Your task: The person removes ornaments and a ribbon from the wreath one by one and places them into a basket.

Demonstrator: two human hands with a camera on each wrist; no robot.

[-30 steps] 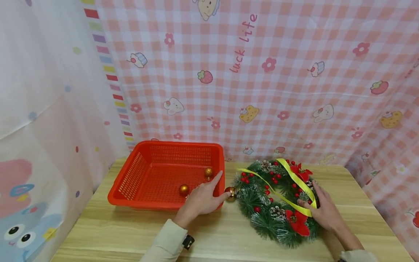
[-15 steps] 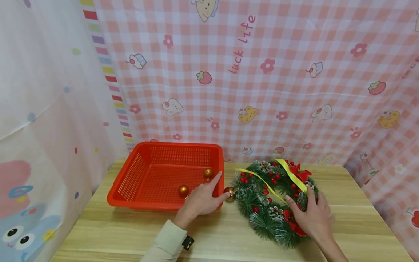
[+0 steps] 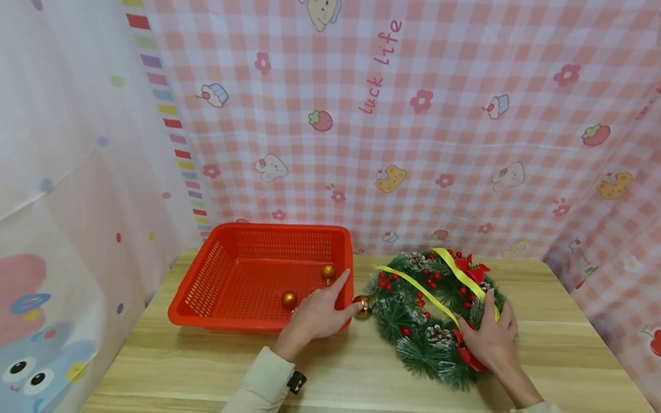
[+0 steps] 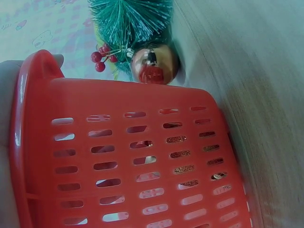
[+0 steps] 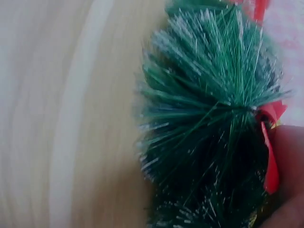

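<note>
Woodgrain tabletop (image 3: 366, 378), left hand (image 3: 319, 312) splayed on basket (image 3: 258, 278), right hand (image 3: 492, 339) seemingly gripping bristly wreath (image 3: 420, 350)

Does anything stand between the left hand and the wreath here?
Yes: a shiny bauble lies in the gap between the basket, which the left hand touches, and the wreath.

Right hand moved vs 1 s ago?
Yes. In the head view, the right hand has shifted left, farther from the right edge of the table.
</note>
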